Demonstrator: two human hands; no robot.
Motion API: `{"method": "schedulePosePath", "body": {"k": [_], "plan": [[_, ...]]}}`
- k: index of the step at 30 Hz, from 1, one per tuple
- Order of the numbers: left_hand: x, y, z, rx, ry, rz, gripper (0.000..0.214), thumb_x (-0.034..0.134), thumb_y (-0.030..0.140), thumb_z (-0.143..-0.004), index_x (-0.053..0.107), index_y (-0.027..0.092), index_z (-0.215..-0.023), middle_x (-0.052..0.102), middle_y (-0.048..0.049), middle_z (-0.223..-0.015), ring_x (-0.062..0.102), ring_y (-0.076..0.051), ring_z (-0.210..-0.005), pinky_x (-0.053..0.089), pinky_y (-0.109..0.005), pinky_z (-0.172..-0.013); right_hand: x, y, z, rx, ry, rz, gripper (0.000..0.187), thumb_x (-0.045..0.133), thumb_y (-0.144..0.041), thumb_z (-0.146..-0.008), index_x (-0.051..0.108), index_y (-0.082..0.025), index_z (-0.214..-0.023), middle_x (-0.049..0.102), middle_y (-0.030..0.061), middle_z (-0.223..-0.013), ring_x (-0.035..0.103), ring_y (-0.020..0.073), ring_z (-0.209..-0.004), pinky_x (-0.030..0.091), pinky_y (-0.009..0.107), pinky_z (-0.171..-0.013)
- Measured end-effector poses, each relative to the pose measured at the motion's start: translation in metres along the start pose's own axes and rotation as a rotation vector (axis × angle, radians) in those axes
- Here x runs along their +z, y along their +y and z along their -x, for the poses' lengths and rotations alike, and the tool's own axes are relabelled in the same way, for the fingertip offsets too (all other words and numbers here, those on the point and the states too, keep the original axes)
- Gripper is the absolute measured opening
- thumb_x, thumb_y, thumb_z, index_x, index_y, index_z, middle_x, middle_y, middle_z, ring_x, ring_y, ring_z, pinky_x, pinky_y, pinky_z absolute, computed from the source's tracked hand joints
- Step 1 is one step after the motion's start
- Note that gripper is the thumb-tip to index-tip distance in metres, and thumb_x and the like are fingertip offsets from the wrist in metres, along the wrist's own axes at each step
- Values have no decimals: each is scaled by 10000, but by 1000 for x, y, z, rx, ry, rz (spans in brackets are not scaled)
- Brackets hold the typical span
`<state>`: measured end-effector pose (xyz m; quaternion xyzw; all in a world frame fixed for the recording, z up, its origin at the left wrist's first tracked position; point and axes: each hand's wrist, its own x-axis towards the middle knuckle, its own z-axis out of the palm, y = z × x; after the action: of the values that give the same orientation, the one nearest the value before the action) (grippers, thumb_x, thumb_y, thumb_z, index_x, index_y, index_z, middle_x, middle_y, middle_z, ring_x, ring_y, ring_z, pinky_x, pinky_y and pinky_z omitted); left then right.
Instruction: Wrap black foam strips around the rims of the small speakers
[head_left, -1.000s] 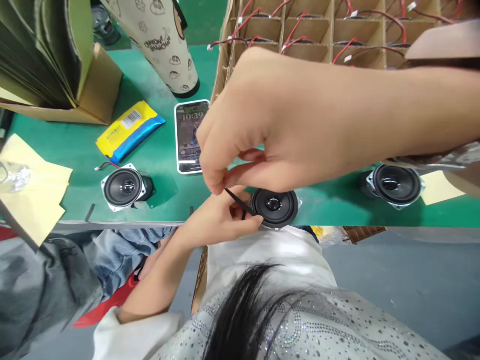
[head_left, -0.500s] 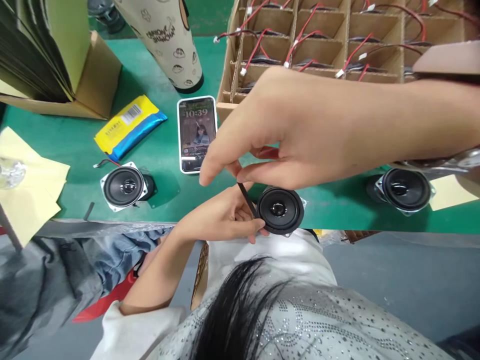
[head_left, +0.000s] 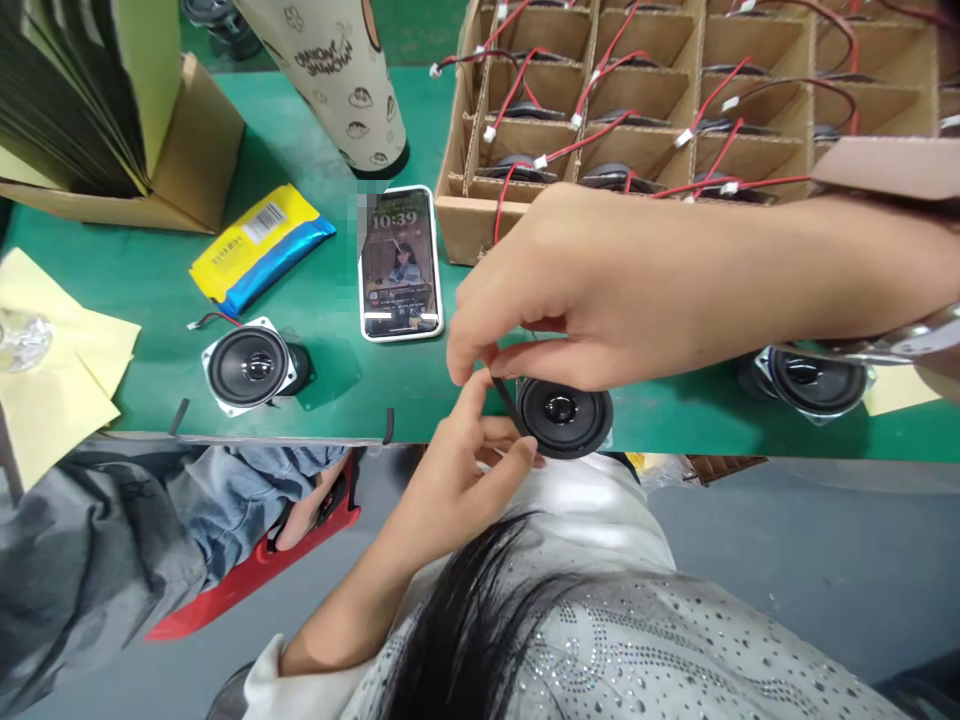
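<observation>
A round black speaker (head_left: 566, 418) with a glossy centre cap stands face up at the table's front edge. A thin black strip (head_left: 507, 402) runs along its rim, its free end sticking up on the left. My right hand (head_left: 592, 280) reaches over from the right and pinches that free end between thumb and fingertips. From the left, my left hand (head_left: 469, 470) grips the side of the speaker. Its thumb presses at the rim where the strip meets it, and its index finger touches near the right fingertips. The underside of the speaker is hidden.
A divided cardboard box (head_left: 637, 90) holds several speakers with red and black wires. More speakers stand left (head_left: 251, 368) and right (head_left: 814, 382). A phone (head_left: 401, 265), yellow-blue packet (head_left: 262, 250), tumbler (head_left: 337, 80) and short black strip (head_left: 388, 426) lie around. Someone's jeans-clad leg (head_left: 247, 510) is at left.
My right hand has shifted slightly right, still pinching the strip. My left index finger has risen towards it and the left forearm has swung nearer my body, uncovering a short strip at the edge.
</observation>
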<state>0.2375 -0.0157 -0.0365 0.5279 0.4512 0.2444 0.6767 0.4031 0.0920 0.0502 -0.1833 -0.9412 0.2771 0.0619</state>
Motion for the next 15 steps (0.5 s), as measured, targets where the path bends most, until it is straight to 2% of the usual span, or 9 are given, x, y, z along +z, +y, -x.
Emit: {"method": "schedulePosePath", "body": {"k": [2, 5, 9, 12, 15], "plan": [[-2, 1, -2, 50, 72, -77, 434, 643, 179, -811, 454, 156, -1201, 661, -10, -757, 637, -131, -649, 481, -196, -549, 0, -1, -1, 7, -9, 2, 151, 606, -115, -815, 724, -185, -878, 580, -83, -762, 417, -26, -684, 295, 116, -626], [-7, 3, -8, 60, 116, -38, 365, 660, 142, -757, 523, 157, -1094, 626, 20, -706, 583, -99, -560, 446, -187, -503, 1, -2, -3, 4, -16, 12, 127, 640, -131, -794, 728, -192, -863, 572, -88, -729, 403, -25, -663, 270, 120, -606], [-5, 3, -11, 27, 147, 49, 297, 632, 135, -763, 531, 161, -1041, 593, 50, -608, 585, -100, -507, 434, -172, -463, 3, -2, -2, -5, -11, 0, 137, 648, -89, -774, 728, -176, -843, 584, -90, -730, 418, -30, -667, 273, 115, -611], [6, 1, -4, 28, 209, 132, 266, 629, 144, -772, 500, 167, -1004, 600, 56, -575, 604, -106, -502, 460, -167, -467, 5, -2, 0, 8, -17, -24, 83, 652, -96, -782, 712, -153, -785, 569, -71, -711, 389, -21, -640, 256, 130, -597], [18, -4, 5, 28, 302, 215, 281, 630, 174, -800, 432, 189, -999, 620, 60, -582, 623, -115, -505, 475, -169, -462, 6, -3, 0, 26, -81, -23, 69, 662, -119, -787, 678, -142, -724, 509, -54, -643, 326, -9, -575, 218, 170, -548]]}}
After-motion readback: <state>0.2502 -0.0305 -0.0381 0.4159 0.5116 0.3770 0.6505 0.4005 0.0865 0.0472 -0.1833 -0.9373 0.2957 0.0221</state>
